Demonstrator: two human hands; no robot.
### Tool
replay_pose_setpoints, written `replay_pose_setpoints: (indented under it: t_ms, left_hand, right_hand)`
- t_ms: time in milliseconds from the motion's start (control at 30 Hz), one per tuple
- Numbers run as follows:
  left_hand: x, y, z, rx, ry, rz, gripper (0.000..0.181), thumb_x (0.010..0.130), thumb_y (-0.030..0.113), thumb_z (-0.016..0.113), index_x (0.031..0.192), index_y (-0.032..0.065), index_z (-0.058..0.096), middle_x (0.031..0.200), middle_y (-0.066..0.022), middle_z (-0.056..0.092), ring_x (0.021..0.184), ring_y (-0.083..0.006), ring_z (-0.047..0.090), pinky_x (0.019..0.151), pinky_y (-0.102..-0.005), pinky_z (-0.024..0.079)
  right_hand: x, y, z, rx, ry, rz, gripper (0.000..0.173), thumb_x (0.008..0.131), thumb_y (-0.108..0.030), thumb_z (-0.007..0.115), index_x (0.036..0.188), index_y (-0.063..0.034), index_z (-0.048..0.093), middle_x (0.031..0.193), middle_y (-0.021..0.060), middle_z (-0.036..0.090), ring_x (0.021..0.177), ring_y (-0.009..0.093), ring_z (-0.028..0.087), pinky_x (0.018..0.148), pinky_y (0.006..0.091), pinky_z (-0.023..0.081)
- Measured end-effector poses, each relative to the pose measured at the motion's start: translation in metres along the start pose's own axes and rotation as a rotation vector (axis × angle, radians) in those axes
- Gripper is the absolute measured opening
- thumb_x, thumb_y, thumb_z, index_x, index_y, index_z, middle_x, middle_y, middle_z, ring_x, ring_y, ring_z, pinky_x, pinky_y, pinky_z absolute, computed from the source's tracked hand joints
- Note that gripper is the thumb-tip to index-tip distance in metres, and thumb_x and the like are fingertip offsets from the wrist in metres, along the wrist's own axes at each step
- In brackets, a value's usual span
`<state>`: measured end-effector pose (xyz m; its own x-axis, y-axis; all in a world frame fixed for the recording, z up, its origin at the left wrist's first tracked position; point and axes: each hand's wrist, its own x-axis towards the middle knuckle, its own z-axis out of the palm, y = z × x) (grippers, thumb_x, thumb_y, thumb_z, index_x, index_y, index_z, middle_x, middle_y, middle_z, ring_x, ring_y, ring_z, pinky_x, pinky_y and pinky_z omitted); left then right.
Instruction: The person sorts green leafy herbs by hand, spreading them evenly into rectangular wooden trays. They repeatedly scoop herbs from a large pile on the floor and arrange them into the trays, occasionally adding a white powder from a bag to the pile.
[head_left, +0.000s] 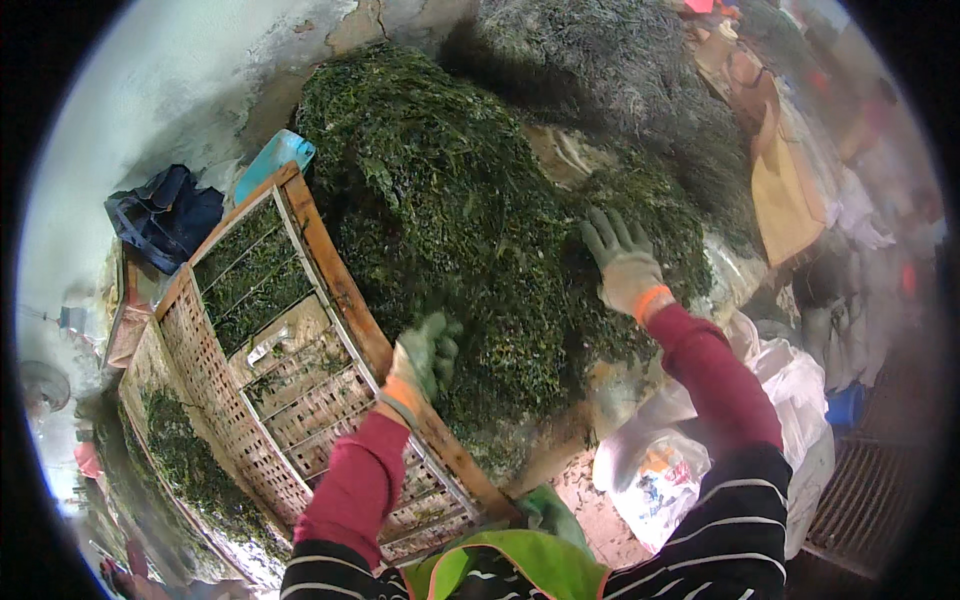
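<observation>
A large heap of dark green leafy plant matter (465, 202) lies before me, perhaps leaves or seaweed. My right hand (626, 262), in a gloved grip-coated glove with an orange cuff, rests on its right part with fingers spread. My left hand (426, 356), gloved alike, is at the inner edge of a wooden-framed box (337, 277), its fingers bent over the heap. The blur there hides whether they hold any of it. Inside that slatted, perforated box, some of the same green matter (251, 277) lies at the far end.
A light blue plastic scoop or tub (274, 161) and dark blue cloth (169, 214) sit beyond the box. To the left is another tray holding green matter (187, 442). White plastic bags (660, 472) stand at right, near a floor grate (862, 487). A greyish heap (592, 60) rises behind.
</observation>
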<state>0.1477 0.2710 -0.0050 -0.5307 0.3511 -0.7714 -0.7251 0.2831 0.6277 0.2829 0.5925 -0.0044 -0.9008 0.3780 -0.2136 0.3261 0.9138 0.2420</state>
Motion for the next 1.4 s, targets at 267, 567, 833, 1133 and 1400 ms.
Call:
replay_pose_setpoints:
  t_ms: [267, 567, 833, 1133, 1400]
  left_hand:
    - [0.063, -0.052, 0.013, -0.130, 0.279, -0.002, 0.022, 0.101, 0.035, 0.060, 0.104, 0.0134, 0.060, 0.069, -0.0042, 0.058, 0.054, -0.0191, 0.053, 0.044, -0.0334, 0.038]
    - [0.079, -0.048, 0.012, -0.051, 0.200, -0.008, 0.042, 0.103, 0.039, 0.054, 0.116, -0.0001, 0.058, 0.068, -0.0133, 0.066, 0.048, -0.0228, 0.054, 0.045, -0.0385, 0.043]
    - [0.038, -0.039, 0.014, -0.019, 0.089, 0.110, 0.034, 0.104, 0.037, 0.055, 0.106, 0.0062, 0.069, 0.067, -0.0058, 0.061, 0.050, -0.0180, 0.048, 0.046, -0.0341, 0.041]
    - [-0.005, -0.009, -0.008, -0.134, -0.172, 0.265, 0.038, 0.096, 0.047, 0.067, 0.108, 0.0108, 0.068, 0.073, -0.0018, 0.063, 0.055, -0.0147, 0.055, 0.045, -0.0302, 0.040]
    - [-0.035, 0.109, 0.087, -0.301, -0.374, 0.872, 0.041, 0.097, 0.032, 0.066, 0.129, 0.0057, 0.062, 0.100, -0.0071, 0.072, 0.082, -0.0209, 0.070, 0.064, -0.0327, 0.052]
  right_hand:
    - [0.131, 0.014, 0.020, 0.005, -0.248, 0.026, 0.040, 0.086, -0.010, 0.058, 0.125, -0.0053, 0.067, 0.119, 0.0187, 0.071, 0.111, 0.037, 0.068, 0.090, 0.0456, 0.057]
    - [0.045, 0.047, -0.010, 0.345, 0.167, 0.180, 0.043, 0.079, -0.006, 0.064, 0.122, -0.0110, 0.068, 0.114, 0.0178, 0.071, 0.110, 0.038, 0.066, 0.095, 0.0419, 0.054]
    - [-0.015, 0.134, -0.141, 1.235, 0.620, 0.283, 0.045, 0.086, -0.003, 0.069, 0.131, -0.0063, 0.062, 0.121, 0.0103, 0.069, 0.094, 0.025, 0.068, 0.084, 0.0340, 0.054]
    - [-0.018, 0.134, -0.106, 1.619, 0.566, 0.082, 0.053, 0.093, 0.001, 0.053, 0.146, -0.0064, 0.050, 0.084, 0.0072, 0.071, 0.059, 0.011, 0.058, 0.052, 0.0257, 0.044]
    - [-0.053, 0.075, -0.148, 1.617, 0.347, -0.192, 0.048, 0.093, -0.009, 0.053, 0.141, -0.0058, 0.055, 0.126, 0.0075, 0.067, 0.111, 0.017, 0.063, 0.096, 0.0316, 0.051]
